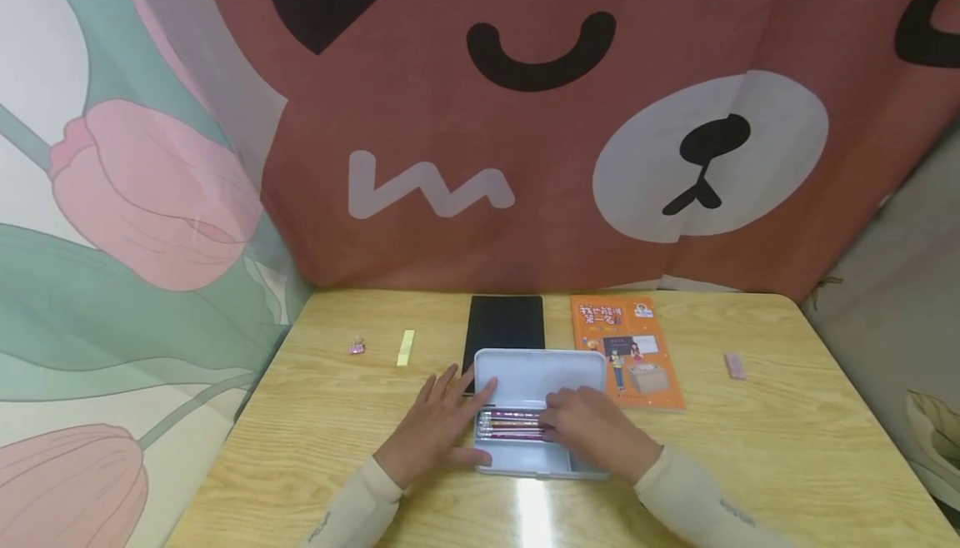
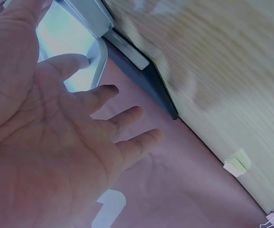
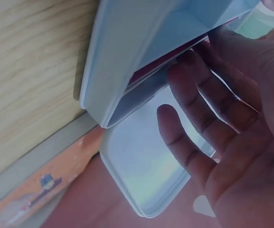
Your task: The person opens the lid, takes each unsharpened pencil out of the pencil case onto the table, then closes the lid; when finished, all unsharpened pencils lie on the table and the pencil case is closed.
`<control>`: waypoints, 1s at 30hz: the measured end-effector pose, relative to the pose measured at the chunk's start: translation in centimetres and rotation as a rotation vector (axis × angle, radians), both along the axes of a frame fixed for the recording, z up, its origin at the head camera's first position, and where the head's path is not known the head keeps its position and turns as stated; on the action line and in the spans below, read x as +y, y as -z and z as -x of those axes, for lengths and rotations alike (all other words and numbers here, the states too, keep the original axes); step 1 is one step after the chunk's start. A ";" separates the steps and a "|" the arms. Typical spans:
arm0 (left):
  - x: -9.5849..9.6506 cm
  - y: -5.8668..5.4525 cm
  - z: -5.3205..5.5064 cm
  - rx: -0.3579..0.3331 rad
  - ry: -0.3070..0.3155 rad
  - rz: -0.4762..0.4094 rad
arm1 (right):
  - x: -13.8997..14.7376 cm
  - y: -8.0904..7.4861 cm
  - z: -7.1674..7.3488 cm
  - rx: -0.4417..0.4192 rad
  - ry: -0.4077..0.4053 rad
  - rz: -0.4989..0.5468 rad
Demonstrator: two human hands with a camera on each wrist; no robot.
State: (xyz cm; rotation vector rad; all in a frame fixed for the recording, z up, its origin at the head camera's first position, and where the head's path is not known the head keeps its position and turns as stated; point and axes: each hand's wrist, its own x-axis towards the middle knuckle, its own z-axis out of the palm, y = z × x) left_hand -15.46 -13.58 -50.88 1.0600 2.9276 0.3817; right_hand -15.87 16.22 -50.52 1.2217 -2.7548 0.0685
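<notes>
A white pencil case (image 1: 540,458) lies on the table with its lid (image 1: 540,375) raised. Several pencils (image 1: 510,425) lie side by side in its middle compartment. My left hand (image 1: 435,427) is spread at the case's left side, its thumb by the front corner and its index finger by the lid; the left wrist view shows the palm (image 2: 56,128) with nothing in it. My right hand (image 1: 596,427) reaches into the case, thumb and fingertips pinching at the right ends of the pencils. In the right wrist view its other fingers (image 3: 189,104) are loosely bent, and the fingertips at the pencils are partly hidden.
Behind the case lie a black notebook (image 1: 504,323) and an orange book (image 1: 637,356). To the left are a yellow sticky-note pad (image 1: 405,348) and a pink binder clip (image 1: 357,346); a pink eraser (image 1: 735,366) lies far right. A printed curtain (image 1: 540,256) hangs behind the table.
</notes>
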 end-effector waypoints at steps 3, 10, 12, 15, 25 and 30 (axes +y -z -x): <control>0.0 0.1 0.0 -0.005 -0.002 0.004 | -0.3 -0.2 -0.4 0.074 -0.019 -0.090; 0.0 0.0 0.0 -0.012 -0.004 0.012 | -0.1 -0.1 -0.6 0.144 -0.069 -0.151; -0.1 0.0 0.0 -0.015 -0.005 0.016 | 0.0 0.1 -0.4 0.109 -0.054 -0.124; -0.1 0.1 0.1 -0.017 -0.008 0.026 | 0.1 0.2 -0.1 0.034 -0.022 -0.059; 0.0 0.2 0.1 -0.028 -0.017 0.023 | -0.2 -0.3 -0.5 -0.044 0.025 -0.013; -0.1 0.2 0.0 -0.011 -0.005 0.015 | 0.0 -0.4 -0.6 0.037 0.002 -0.086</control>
